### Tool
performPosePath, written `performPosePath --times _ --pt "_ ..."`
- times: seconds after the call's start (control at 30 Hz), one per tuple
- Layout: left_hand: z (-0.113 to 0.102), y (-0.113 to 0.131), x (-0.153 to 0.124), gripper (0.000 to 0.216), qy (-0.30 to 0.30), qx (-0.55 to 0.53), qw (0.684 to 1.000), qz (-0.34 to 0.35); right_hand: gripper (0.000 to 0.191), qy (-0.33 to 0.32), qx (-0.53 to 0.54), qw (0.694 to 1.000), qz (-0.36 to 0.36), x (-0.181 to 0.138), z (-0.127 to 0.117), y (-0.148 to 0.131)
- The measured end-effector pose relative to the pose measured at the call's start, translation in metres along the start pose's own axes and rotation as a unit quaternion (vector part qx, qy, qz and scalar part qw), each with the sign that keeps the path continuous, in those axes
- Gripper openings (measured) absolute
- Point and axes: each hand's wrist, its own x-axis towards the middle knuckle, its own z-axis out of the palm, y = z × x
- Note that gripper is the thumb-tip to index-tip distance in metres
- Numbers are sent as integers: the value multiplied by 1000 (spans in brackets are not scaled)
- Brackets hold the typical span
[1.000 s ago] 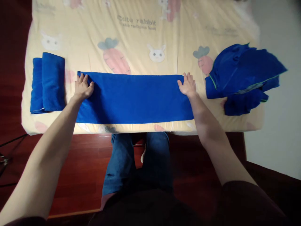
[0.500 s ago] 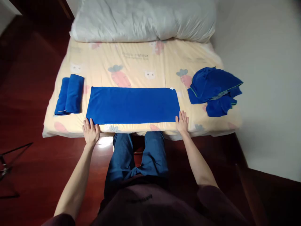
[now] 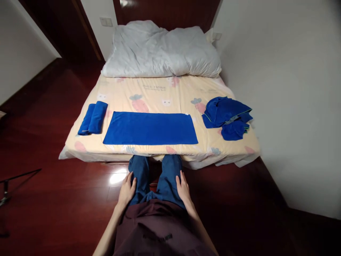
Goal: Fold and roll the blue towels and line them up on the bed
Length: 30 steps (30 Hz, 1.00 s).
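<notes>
A blue towel [image 3: 150, 128] lies flat as a long rectangle near the front edge of the bed, with a small white tag on its far edge. Two rolled blue towels [image 3: 93, 119] sit side by side to its left. On the right is a crumpled heap of blue cloths [image 3: 226, 115] with green edging. My left hand [image 3: 128, 188] rests on the outer side of my left thigh, fingers stretched and empty. Against my other thigh lies my right hand [image 3: 182, 186], also empty with its fingers extended. Both hands are apart from the towels.
The bed [image 3: 157, 96] has a pale yellow sheet with carrot prints. A folded grey-white quilt [image 3: 165, 53] lies at its far end. A white wall [image 3: 279, 106] borders the right side. Part of a dark stand [image 3: 5, 192] is on the reddish floor at left.
Both hands have left the near corners of the flat towel and come back to my thighs. My view has risen and pulled back, showing the headboard. The towels have stayed in place.
</notes>
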Motion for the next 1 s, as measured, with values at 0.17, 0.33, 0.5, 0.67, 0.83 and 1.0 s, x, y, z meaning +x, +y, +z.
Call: performPosePath --times 0.17,0.33,0.5,0.67,0.83,1.0 --pt "-4 19 20 56 10 41 999 17 72 -19 -97 994 -47 -14 -3 -19" --pt "16 58 28 52 -1 54 997 57 59 -12 -175 982 -72 -11 -2 -36" --pt "44 81 19 55 -58 -45 991 109 58 -28 -211 973 -86 -6 -7 -31" --pt "51 99 34 68 -46 -170 978 108 56 -14 -247 965 -89 -8 -6 -32" --pt "49 134 79 81 -51 -309 949 26 56 -23 -255 963 -88 -9 -6 -34" --pt "54 156 115 86 -94 -439 889 -92 56 -20 -255 963 -88 -10 -8 -34"
